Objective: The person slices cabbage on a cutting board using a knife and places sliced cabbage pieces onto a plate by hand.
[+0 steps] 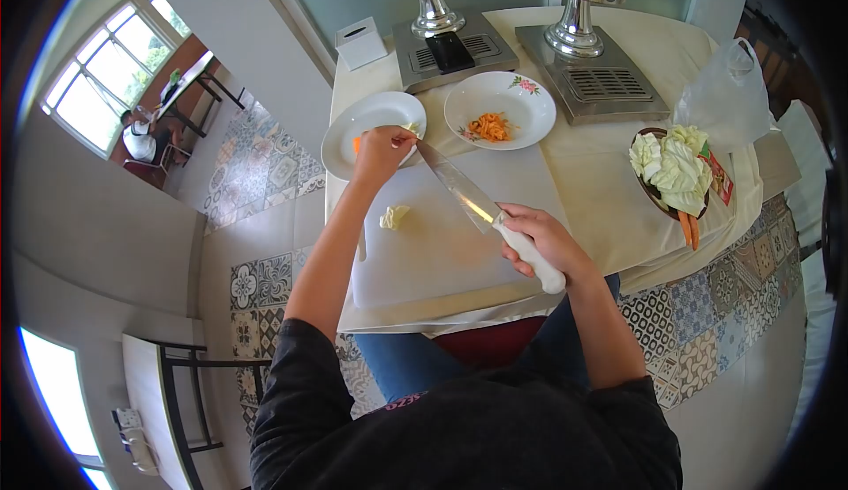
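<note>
My right hand [546,244] is wrapped round the white handle of a large knife [468,191], its blade pointing up and left. At the blade's tip, my left hand [385,152] has its fingers pinched together; what they hold, if anything, is too small to name. That hand is over the edge of a white plate [351,128], where a bit of orange and some pale green show. On the white cutting board [442,260] lies a small piece of cabbage [394,217]. Behind the board, a flowered plate [459,92] holds shredded carrot [491,127].
A bowl of cabbage leaves [678,167] with carrots [689,229] stands at the right, by a plastic bag [729,92]. Two metal stands [435,11] [574,30], a phone [450,52] and a tissue box [360,44] are at the back. A person [141,136] sits far left.
</note>
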Available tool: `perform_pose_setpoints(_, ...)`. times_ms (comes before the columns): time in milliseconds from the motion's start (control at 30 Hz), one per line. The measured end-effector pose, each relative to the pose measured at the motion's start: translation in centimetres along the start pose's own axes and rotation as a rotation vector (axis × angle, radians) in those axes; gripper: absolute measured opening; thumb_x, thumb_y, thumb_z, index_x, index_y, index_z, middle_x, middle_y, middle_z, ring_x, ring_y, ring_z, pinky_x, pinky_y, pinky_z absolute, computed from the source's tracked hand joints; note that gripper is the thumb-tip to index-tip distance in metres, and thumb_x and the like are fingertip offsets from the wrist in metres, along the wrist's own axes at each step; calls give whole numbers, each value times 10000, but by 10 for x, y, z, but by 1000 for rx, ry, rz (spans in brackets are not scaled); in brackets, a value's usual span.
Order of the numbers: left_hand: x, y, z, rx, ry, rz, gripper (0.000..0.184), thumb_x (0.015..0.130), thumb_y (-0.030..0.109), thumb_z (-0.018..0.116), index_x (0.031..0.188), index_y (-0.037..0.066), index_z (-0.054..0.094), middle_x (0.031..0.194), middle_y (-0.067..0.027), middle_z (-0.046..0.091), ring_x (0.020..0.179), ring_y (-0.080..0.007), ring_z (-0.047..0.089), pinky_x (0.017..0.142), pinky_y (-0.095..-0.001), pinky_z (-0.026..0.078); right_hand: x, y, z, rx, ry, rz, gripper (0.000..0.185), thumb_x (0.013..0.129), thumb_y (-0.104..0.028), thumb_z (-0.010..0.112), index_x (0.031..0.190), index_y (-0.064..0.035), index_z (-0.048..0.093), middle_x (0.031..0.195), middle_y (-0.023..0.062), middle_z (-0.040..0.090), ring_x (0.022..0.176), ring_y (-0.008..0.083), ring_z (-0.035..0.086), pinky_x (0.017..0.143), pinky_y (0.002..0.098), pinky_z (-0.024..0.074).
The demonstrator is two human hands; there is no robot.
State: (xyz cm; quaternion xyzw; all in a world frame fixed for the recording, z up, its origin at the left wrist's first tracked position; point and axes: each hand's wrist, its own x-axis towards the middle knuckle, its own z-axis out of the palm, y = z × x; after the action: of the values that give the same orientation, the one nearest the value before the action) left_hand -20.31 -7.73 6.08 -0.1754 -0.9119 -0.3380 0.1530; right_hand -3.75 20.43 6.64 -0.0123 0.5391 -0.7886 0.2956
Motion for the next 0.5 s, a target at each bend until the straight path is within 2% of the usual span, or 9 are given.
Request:
perform_pose_setpoints(100, 17, -21, -1, 70, -83, -150, 122, 829, 129, 743, 916, 54, 786, 829, -111, 753, 807, -248, 712, 827, -366, 532, 26, 3, 12, -89, 35, -7, 494, 1037, -182, 430, 1506, -29, 416, 675, 74, 566, 459, 128, 511, 434, 278, 428)
perform_pose_setpoints(200, 22, -33, -3, 340, -49, 71, 137, 827, 134, 709, 922, 92, 798, 765, -115, 735, 788, -266, 694, 871, -390, 514, 32, 8, 17, -199, 82, -3, 500, 1031, -220, 447, 1501, -50, 431, 686, 62, 569, 481, 132, 533, 455, 293, 453)
perform_pose_setpoints(300, 21, -30, -4, 381, -140, 1, 114, 822, 139, 707, 894, 106, 789, 921, -80, 751, 1037, -262, 634, 1009, -433, 398, 30, 12, 15, -241, 82, 11, 510, 1028, -237, 460, 1508, -68, 429, 694, 57, 571, 491, 136, 545, 467, 302, 468)
perform_pose_setpoints(400, 19, -31, -2, 447, -96, 75, 98, 814, 135, 719, 882, 112, 787, 992, -49, 738, 1110, -249, 599, 994, -426, 408, 29, 10, 16, -258, 91, 18, 501, 1042, -220, 442, 1519, -66, 412, 692, 56, 564, 489, 133, 533, 460, 298, 451)
perform_pose_setpoints(500, 20, -30, -3, 432, -29, 48, 79, 815, 136, 728, 869, 112, 781, 998, -31, 727, 1117, -249, 594, 995, -421, 404, 28, 8, 22, -299, 118, 3, 503, 1049, -206, 435, 1530, -63, 395, 692, 55, 559, 490, 131, 527, 458, 296, 443)
